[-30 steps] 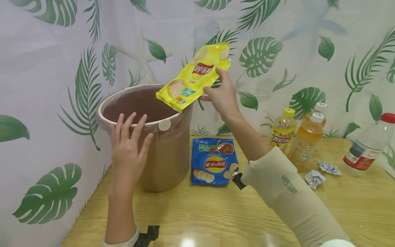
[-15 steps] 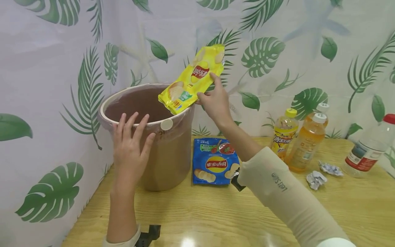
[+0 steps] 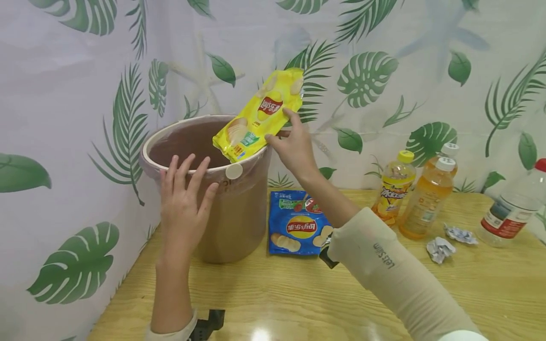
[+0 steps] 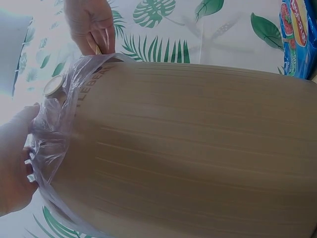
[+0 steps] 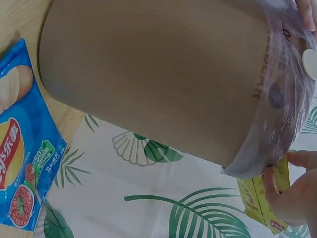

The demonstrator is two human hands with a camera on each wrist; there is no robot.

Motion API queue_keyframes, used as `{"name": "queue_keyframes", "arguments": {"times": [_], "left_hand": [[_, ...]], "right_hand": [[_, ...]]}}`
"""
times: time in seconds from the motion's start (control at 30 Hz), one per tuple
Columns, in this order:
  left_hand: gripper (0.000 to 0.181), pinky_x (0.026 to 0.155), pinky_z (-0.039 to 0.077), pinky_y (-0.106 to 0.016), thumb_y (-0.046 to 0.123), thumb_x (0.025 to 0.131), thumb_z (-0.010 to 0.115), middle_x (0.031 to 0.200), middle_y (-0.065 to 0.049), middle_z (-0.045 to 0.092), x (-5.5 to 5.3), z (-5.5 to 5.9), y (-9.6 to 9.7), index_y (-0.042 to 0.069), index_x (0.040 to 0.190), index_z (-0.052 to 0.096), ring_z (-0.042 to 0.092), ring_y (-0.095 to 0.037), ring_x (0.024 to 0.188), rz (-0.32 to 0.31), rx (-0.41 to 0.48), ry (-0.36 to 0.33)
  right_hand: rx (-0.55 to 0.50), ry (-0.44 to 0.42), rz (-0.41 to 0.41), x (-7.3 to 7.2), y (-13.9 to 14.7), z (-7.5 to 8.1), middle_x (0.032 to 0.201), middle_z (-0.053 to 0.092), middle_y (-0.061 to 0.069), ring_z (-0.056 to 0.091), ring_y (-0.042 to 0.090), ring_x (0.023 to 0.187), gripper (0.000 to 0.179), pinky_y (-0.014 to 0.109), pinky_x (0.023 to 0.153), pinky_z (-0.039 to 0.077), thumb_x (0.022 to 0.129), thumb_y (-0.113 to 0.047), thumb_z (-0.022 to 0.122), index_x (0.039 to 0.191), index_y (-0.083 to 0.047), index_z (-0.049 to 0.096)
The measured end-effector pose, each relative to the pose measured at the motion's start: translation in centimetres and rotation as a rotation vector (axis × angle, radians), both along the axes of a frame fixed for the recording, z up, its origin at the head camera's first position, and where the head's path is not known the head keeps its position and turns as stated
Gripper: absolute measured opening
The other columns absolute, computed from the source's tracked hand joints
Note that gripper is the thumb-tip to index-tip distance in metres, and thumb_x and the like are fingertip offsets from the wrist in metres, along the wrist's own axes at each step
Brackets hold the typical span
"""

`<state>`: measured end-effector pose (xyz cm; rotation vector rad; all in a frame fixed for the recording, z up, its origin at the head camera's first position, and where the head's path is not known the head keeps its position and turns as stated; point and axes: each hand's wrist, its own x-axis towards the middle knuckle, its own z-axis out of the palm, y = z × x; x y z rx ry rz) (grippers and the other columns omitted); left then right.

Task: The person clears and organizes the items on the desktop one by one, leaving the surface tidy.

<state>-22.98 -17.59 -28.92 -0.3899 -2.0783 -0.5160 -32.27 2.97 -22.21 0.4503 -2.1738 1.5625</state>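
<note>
A yellow Lay's chip bag (image 3: 260,116) leans over the right side of the trash bin's rim, its lower end above the opening. My right hand (image 3: 294,144) pinches the bag by its right edge; in the right wrist view part of the yellow bag (image 5: 267,198) shows beside the bin wall. My left hand (image 3: 183,203) rests on the near left of the brown bin (image 3: 236,222), fingers spread and fairly straight at the rim. A thin clear liner (image 4: 52,139) folds over that rim. What lies deep inside the bin is hidden.
Right of the bin lies a blue Lay's bag (image 3: 294,232), partly behind my right forearm. Farther right stand a yellow-capped bottle (image 3: 394,187), two white-capped bottles (image 3: 426,203) and a red-capped bottle (image 3: 512,208). Crumpled paper balls (image 3: 441,249) lie before them. A leaf-print cloth (image 3: 367,28) hangs behind.
My right hand has moved left and slightly down with the yellow chip bag, bringing it farther over the bin's opening. My left hand stays at the rim. The view has shifted slightly.
</note>
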Motion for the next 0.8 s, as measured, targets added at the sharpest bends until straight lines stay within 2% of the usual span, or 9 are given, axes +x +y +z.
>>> {"name": "queue_keyframes", "arguments": {"times": [0.37,0.8], "left_hand": [[0.051,0.110,0.001,-0.042,0.047,0.097,0.035,0.141,-0.011,0.034,0.19,0.03,0.11,0.014,0.135,0.046,0.009,-0.023,0.137,0.017,-0.003,-0.034],[0.054,0.110,0.002,-0.043,0.049,0.097,0.032,0.139,-0.012,0.037,0.02,-0.10,0.11,0.013,0.133,0.049,0.013,-0.026,0.136,-0.008,0.016,0.009]], "right_hand": [[0.087,0.010,0.028,0.46,-0.21,-0.51,0.124,0.048,0.014,0.054,0.021,0.104,0.064,0.027,0.079,0.051,0.084,-0.012,0.068,0.137,-0.002,0.033],[0.125,0.044,0.011,0.71,-0.17,-0.56,0.132,0.045,0.010,0.054,0.022,0.109,0.057,0.029,0.080,0.051,0.083,-0.014,0.069,0.131,-0.003,0.042]]}}
